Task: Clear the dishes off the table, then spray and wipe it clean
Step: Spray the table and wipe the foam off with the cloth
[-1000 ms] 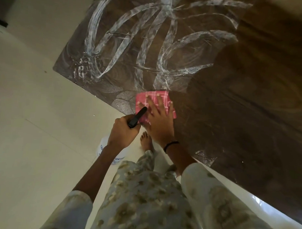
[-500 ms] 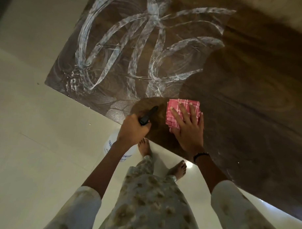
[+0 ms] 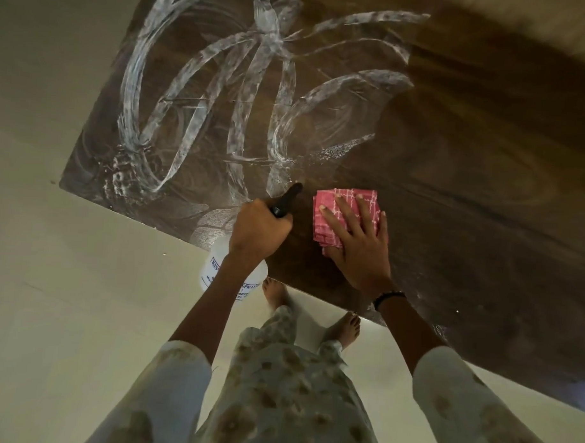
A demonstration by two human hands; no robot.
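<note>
A person stands at the near edge of a dark wooden desk [image 3: 468, 168] and looks down at both hands. The right hand [image 3: 358, 245] lies flat with its fingers spread and straight, pressing a folded pink checked cloth [image 3: 346, 203] against the desk close to its near edge; the fingertips reach across most of the cloth, and a dark band sits around that wrist. The left hand [image 3: 259, 228] is curled tight round the black head of a spray bottle [image 3: 228, 273], just beside the cloth and apart from it. The black nozzle points up and away over the desk, while the translucent white body with blue lettering hangs below the hand, off the desk's edge and above the pale floor [image 3: 66, 296]. Broad white looping streaks of foam [image 3: 202, 95] cover the far left part of the desk, reaching almost to the nozzle tip; the surface under and to the right of the cloth shows bare wood grain. Two bare feet stand on the floor at the desk's edge, below patterned light clothing and sleeves.
</note>
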